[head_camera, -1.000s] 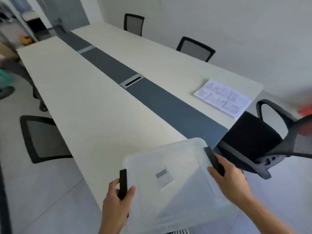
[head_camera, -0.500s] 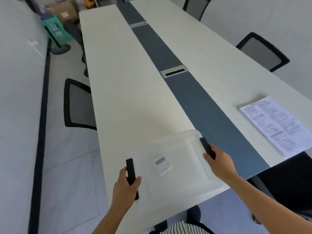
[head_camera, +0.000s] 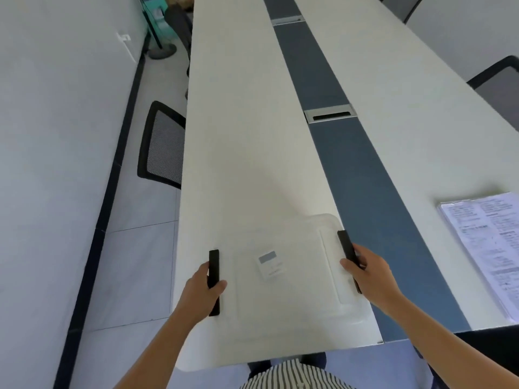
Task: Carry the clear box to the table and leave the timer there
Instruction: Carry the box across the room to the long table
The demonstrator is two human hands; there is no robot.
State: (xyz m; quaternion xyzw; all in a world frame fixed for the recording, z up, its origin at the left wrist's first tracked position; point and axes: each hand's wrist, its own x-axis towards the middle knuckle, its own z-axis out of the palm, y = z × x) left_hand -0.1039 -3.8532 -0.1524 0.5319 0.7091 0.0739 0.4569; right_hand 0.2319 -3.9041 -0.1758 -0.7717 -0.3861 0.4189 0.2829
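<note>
I am looking down at the clear box (head_camera: 283, 279), which is sitting at the near end of the long white table (head_camera: 247, 153), its pale lid almost blending into the tabletop. A small white label with a grey patch (head_camera: 271, 263) is showing on or through the lid near its middle; I cannot tell whether it is the timer. A black latch handle (head_camera: 214, 282) is running along the box's left side, and another (head_camera: 348, 256) along its right side.

My left hand (head_camera: 200, 290) is wrapping around the left latch, thumb lying over the top and fingers curling beneath. My right hand (head_camera: 365, 272) is closing on the right latch in the same way, thumb resting on the lid's edge. Both are clasping the box by these latches.

Just right of the box a dark blue strip (head_camera: 362, 186) is running down the table's centre, with a metal cable slot (head_camera: 330, 116) set into it farther up. Well to the right, a printed sheet in a clear sleeve (head_camera: 486, 248) is lying on the table. A black mesh chair (head_camera: 163, 144) is standing tucked against the table's left edge, beside a grey wall (head_camera: 56, 136). A striped shirt (head_camera: 292, 377) is showing at the bottom.
</note>
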